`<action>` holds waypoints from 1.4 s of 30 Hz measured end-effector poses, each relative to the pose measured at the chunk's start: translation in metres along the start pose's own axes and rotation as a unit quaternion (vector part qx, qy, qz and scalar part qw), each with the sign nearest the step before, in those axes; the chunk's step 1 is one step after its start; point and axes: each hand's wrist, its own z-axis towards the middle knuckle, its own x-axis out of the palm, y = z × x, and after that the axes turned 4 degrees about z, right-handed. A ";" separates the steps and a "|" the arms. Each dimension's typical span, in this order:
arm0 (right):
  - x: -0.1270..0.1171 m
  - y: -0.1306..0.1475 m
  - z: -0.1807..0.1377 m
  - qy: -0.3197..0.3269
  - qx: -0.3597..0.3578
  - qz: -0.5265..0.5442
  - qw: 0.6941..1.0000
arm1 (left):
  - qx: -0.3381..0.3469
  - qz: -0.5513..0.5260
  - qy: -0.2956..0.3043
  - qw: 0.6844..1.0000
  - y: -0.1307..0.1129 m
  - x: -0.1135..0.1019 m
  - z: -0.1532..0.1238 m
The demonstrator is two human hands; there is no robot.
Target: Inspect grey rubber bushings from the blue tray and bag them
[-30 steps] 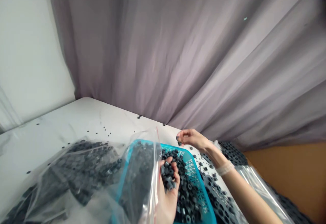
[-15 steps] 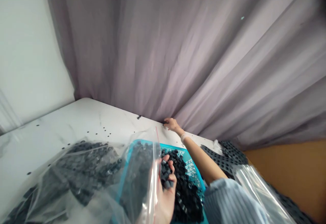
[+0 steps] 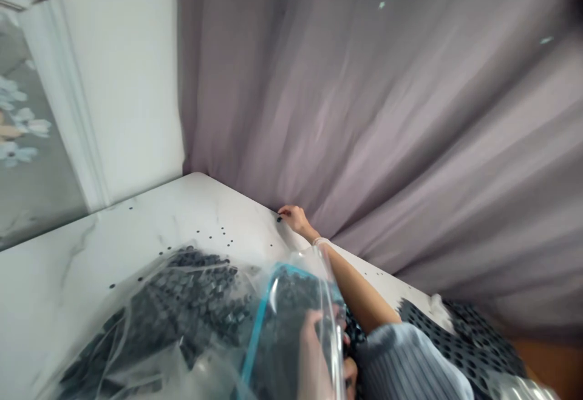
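Observation:
My right hand (image 3: 295,218) reaches to the far edge of the white table, against the curtain. Its fingers are pinched together at a small black piece (image 3: 279,219). Lower down, my left hand (image 3: 314,345) shows partly through a clear zip bag (image 3: 334,303). Its fingers curl round a handful of small black cylindrical pieces, mostly hidden now by plastic and sleeve. Beneath it stands a blue basket (image 3: 255,339), which holds more black pieces. To the left lies a large clear bag (image 3: 136,351) full of the same pieces (image 3: 200,291).
Several loose black dots (image 3: 223,234) are scattered on the white marbled table (image 3: 168,206). A grey curtain (image 3: 319,96) hangs along the far edge. At the right lie a perforated black sheet (image 3: 450,333), a white crumpled scrap (image 3: 441,312) and clear plastic (image 3: 519,388).
My view has turned left. My right hand has moved left along the table edge to the loose pieces there. The clear bag now covers more of my left hand and the basket.

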 end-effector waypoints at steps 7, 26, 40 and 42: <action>0.022 -0.001 0.008 0.009 -0.046 0.018 0.999 | -0.029 0.025 -0.007 0.999 -0.010 -0.003 0.013; -0.119 0.066 -0.270 -0.112 0.082 0.149 0.979 | -0.020 -0.056 0.037 0.998 -0.012 0.008 -0.025; -0.097 0.110 -0.352 -0.263 0.225 0.455 0.820 | -0.032 0.029 0.070 0.997 0.021 0.012 -0.032; -0.092 0.117 -0.349 -0.265 0.222 0.514 0.785 | -0.022 0.045 0.057 0.997 0.020 0.013 -0.033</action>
